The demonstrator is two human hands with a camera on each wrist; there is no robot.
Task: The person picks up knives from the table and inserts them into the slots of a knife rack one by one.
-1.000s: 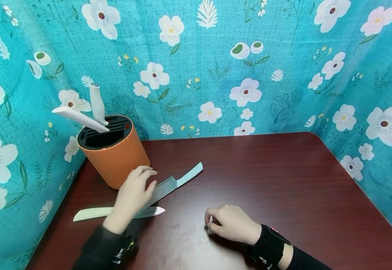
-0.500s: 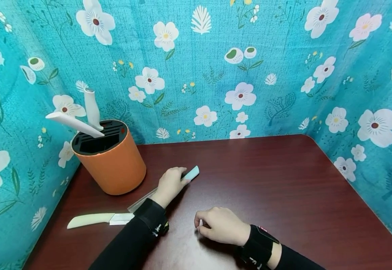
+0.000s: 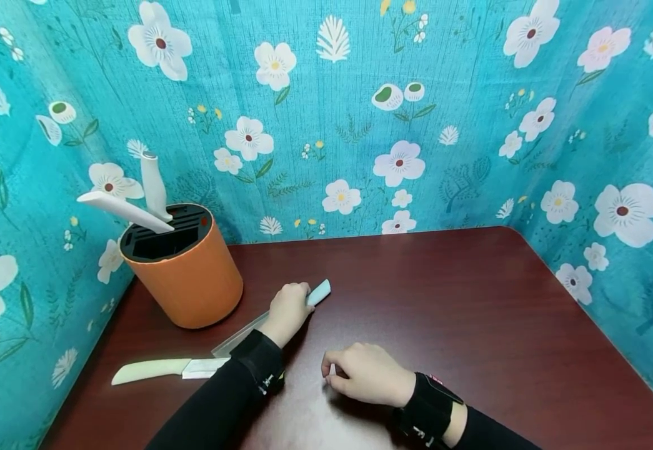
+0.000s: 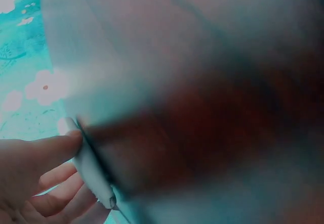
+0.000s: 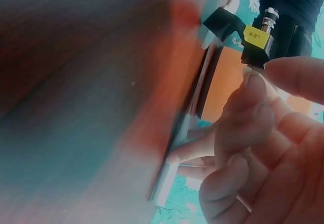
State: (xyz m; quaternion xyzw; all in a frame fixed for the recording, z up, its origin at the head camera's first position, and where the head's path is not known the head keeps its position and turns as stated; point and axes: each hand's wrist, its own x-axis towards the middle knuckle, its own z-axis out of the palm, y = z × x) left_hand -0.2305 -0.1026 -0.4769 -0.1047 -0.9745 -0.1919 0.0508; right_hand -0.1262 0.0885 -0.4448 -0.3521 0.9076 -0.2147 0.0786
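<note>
My left hand [image 3: 289,311] grips the pale blue handle of a kitchen knife [image 3: 320,292] that lies on the table beside the orange knife block. Its blade points back toward the left, partly covered by my wrist. In the left wrist view, the thumb of my left hand [image 4: 48,171] lies along one side of the handle [image 4: 93,178], with the fingers on the other. A second knife [image 3: 149,370], with a pale green handle, lies to the left; my forearm hides its tip. My right hand [image 3: 368,374] rests on the table with loosely curled fingers, holding nothing.
The round orange knife block [image 3: 191,281] with a black slotted top stands at the back left, two white-handled knives [image 3: 126,209] in it. Blue floral cloth [image 3: 315,125] hangs behind and on both sides of the dark red table [image 3: 444,300].
My left hand has moved right from beside the knife block onto the blue handle and closed around it. The right hand has stayed in place. The head view has shifted slightly.
</note>
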